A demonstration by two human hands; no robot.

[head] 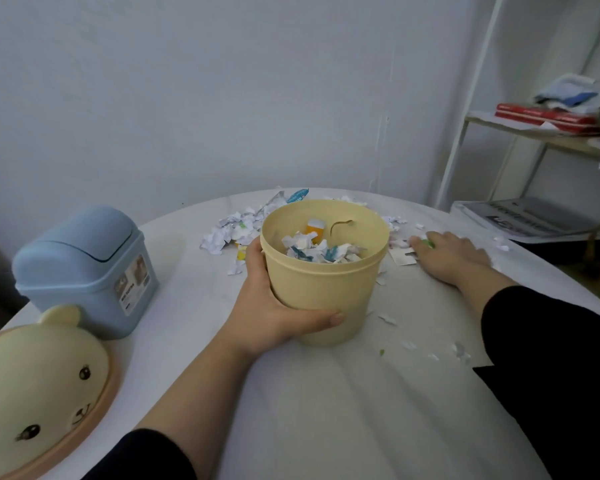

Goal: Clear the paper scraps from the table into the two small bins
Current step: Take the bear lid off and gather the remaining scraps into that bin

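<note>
Mostly the paper scraps [238, 230] lay heaped on the white worktop [326, 410] at about 11 o'clock from the yellow bin [326, 289], just beyond its rim, with more strewn round behind it toward 1 o'clock. The yellow bin stood upright and lidless near the worktop's middle, already holding a layer of torn white and blue pieces [321, 251] and an orange bit [315, 227].

The left hand [271, 306] was clamped on it from 8 o'clock, thumb laid across the near wall and fingers wrapped round the far left side. The right hand [454, 254] lay palm down at 3 o'clock, well apart from the other, its fingers straight and pressing on scraps, with a small white card [404, 256] just beside the fingertips. Tiny loose flecks [430, 351] dotted the cloth at 5 o'clock.

Farther out at 9 o'clock stood the blue bin [84, 265], its swing lid closed. A bear-faced lid [39, 382] lay at 7 o'clock, near the blue bin. A white shelf [534, 133] with red and folded things stood at 2 o'clock.
</note>
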